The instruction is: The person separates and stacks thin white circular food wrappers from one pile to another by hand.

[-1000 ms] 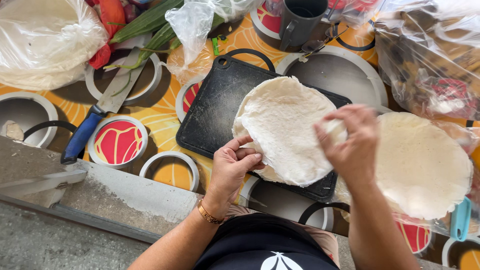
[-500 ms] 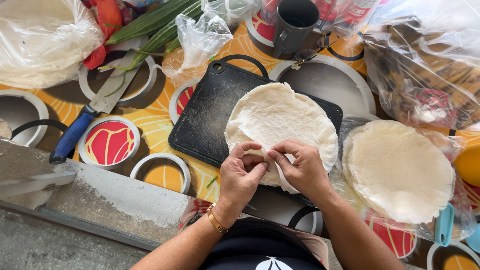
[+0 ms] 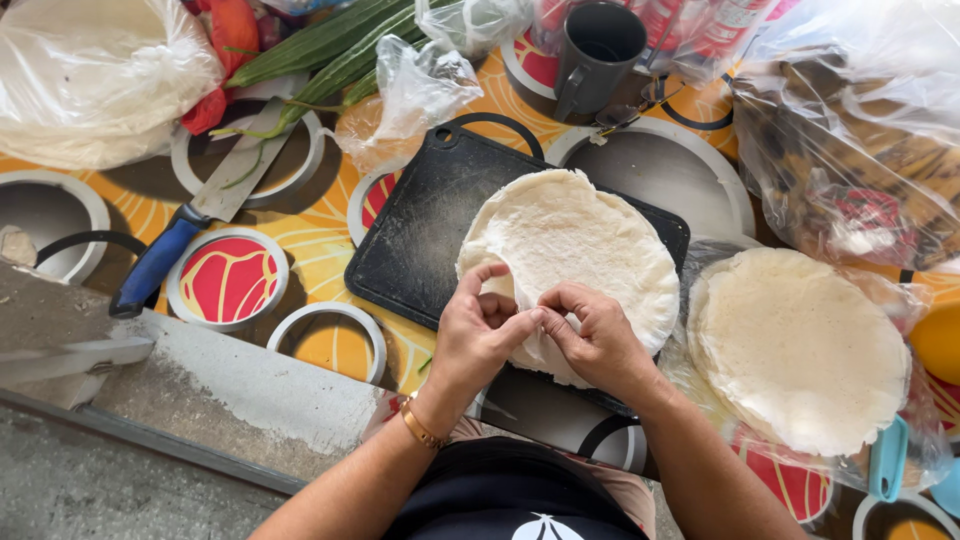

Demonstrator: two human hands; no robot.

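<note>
Head view:
Wrapper: thin round flatbread (image 3: 575, 250) lying on black cutting board (image 3: 430, 230), near edge overhanging twd the person.
L hand (image 3: 480, 335): fingers pinched shut on wrapper's near edge.
R hand (image 3: 595, 335): same, pinching the edge right beside L.
Handling: looks light, floppy, tears easily; grip at rim w/ fingertips, gently.
Nearby: stack of flatbreads (image 3: 800, 345) on plastic to the right; blue-handled knife (image 3: 190, 220) well left.

near flatbread edge (image 3: 560, 250): hidden under hands | blue utensil (image 3: 888, 458): cut off, kind unclear | mug contents (image 3: 598, 52): unseen
</note>
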